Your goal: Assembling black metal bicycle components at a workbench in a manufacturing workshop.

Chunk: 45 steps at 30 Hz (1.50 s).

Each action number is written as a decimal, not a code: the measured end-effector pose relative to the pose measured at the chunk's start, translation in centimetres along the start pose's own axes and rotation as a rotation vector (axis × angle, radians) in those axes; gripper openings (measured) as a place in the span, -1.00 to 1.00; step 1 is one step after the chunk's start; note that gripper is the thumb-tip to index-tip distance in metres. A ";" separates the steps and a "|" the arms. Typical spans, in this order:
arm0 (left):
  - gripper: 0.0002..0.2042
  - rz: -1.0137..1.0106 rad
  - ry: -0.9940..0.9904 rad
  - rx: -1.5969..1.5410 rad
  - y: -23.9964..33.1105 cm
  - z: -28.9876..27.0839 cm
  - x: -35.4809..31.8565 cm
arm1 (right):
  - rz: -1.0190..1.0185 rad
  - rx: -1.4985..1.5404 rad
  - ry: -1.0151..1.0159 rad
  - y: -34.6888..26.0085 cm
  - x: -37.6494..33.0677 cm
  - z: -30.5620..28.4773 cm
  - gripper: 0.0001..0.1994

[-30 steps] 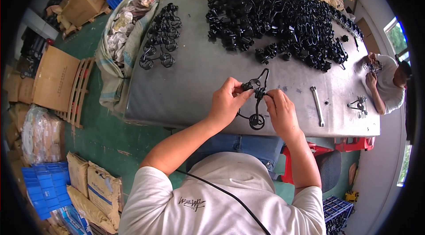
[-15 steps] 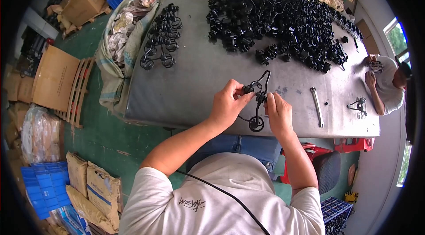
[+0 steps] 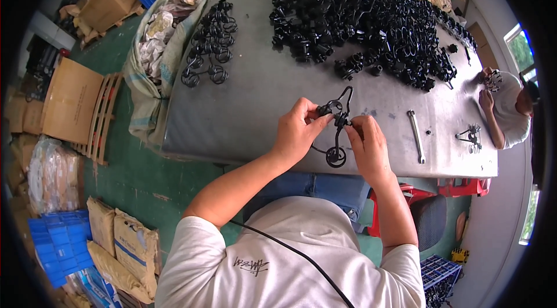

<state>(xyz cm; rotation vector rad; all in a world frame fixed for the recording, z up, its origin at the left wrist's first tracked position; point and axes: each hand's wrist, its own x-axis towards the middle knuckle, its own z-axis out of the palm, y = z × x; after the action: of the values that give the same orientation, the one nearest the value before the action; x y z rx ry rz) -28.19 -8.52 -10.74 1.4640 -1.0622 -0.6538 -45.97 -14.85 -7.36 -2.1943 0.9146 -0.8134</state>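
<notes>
A black bent-wire part [image 3: 342, 112] with a narrow loop at its top and a coiled ring at its lower end is held over the table's near side. My left hand [image 3: 297, 129] pinches its dark fitting on the left. At the fitting on its right side, my right hand [image 3: 369, 144] has thumb and forefinger pressed together; what lies between those fingertips is too small to make out. The coiled ring hangs below, between both hands. To the right, a silver wrench [image 3: 416, 137] lies on the metal table [image 3: 243, 116], beside a small black nut [image 3: 429, 132].
A large heap of black wire parts [image 3: 360, 24] covers the table's far side. A smaller group [image 3: 210, 44] lies at the left, near an open sack [image 3: 159, 47]. One similar part [image 3: 471, 136] rests at the right, close to another person [image 3: 507, 105] handling a part.
My right hand has shifted slightly right and its fingers have curled at the fitting. My left hand keeps its pinch on the bent-wire part.
</notes>
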 end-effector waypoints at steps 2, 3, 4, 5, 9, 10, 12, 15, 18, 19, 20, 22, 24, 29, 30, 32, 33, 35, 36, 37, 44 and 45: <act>-0.74 -0.017 -0.012 0.007 0.1 0.0 0.0 | -0.004 -0.016 -0.022 -0.1 0.1 -0.4 -0.87; -0.74 -0.006 -0.006 0.012 0.0 0.0 -0.1 | -0.009 -0.031 -0.043 -0.1 0.2 -0.5 -0.86; -0.74 0.005 -0.001 0.017 0.0 0.1 -0.1 | -0.008 -0.031 -0.043 -0.1 0.3 -0.7 -0.86; -0.74 0.004 -0.002 0.017 0.0 0.1 -0.1 | -0.039 -0.059 -0.056 0.0 0.3 -0.8 -0.86; -0.74 0.007 0.001 0.035 0.2 0.1 -0.1 | -0.044 -0.085 -0.061 -0.1 0.2 -0.8 -0.85; -0.74 -0.005 0.003 0.041 0.3 0.1 -0.1 | -0.044 -0.086 -0.061 0.0 0.2 -0.8 -0.85; -0.73 -0.004 -0.002 0.037 0.4 0.1 -0.1 | -0.018 -0.045 -0.055 0.4 0.1 -0.6 -0.85; -0.73 0.005 0.005 0.029 0.2 0.0 -0.2 | -0.002 -0.056 -0.071 0.0 0.2 -0.5 -0.87; -0.73 0.024 0.007 0.031 0.3 0.0 -0.1 | -0.080 -0.100 -0.023 0.6 0.3 0.0 -0.88; -0.73 0.032 0.004 0.038 0.4 0.0 -0.2 | -0.082 -0.102 -0.023 0.6 0.2 0.2 -0.88; -0.73 0.033 0.005 0.037 0.4 0.0 -0.2 | -0.050 -0.123 -0.026 0.6 0.1 0.3 -0.87; -0.73 0.050 0.018 0.031 0.4 0.2 -0.3 | -0.017 -0.146 -0.028 0.8 0.1 0.5 -0.85; -0.73 0.055 0.016 0.033 0.5 0.1 -0.3 | 0.053 -0.136 -0.032 1.1 0.2 0.7 -0.74; -0.72 0.079 0.027 0.039 0.1 0.2 -0.4 | 0.333 0.156 -0.086 0.9 0.4 0.8 -0.55; -0.72 0.078 0.025 0.030 0.1 0.1 -0.4 | 0.442 0.259 -0.128 0.9 0.4 0.7 -0.49; -0.72 0.078 0.025 0.021 0.0 0.0 -0.4 | 0.492 0.254 -0.178 0.7 0.5 0.3 -0.47; -0.72 0.073 0.033 0.018 -0.1 0.0 -0.4 | 0.542 0.250 -0.229 0.6 0.6 0.2 -0.45; -0.72 0.073 0.034 0.012 0.0 0.1 -0.3 | 0.421 0.254 -0.082 1.7 -0.1 1.0 -0.55; -0.71 0.059 0.016 -0.001 0.1 0.2 -0.3 | 0.297 0.259 0.060 2.1 -0.4 1.2 -0.66; -0.71 0.042 0.005 -0.010 0.2 0.1 -0.4 | 0.295 0.260 0.056 1.7 -0.3 1.3 -0.66; -0.71 0.090 0.031 0.014 0.1 0.1 -0.4 | -0.213 -0.270 0.132 1.5 -0.2 1.6 -0.90; -0.71 0.077 0.018 0.016 0.2 0.1 -0.4 | -0.083 -0.260 0.051 1.9 -0.5 1.6 -0.88</act>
<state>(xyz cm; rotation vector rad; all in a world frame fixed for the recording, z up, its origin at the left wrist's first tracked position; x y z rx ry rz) -28.53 -8.19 -10.64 1.4332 -1.1067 -0.5771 -45.87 -15.03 -9.84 -2.4596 1.0081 -0.8320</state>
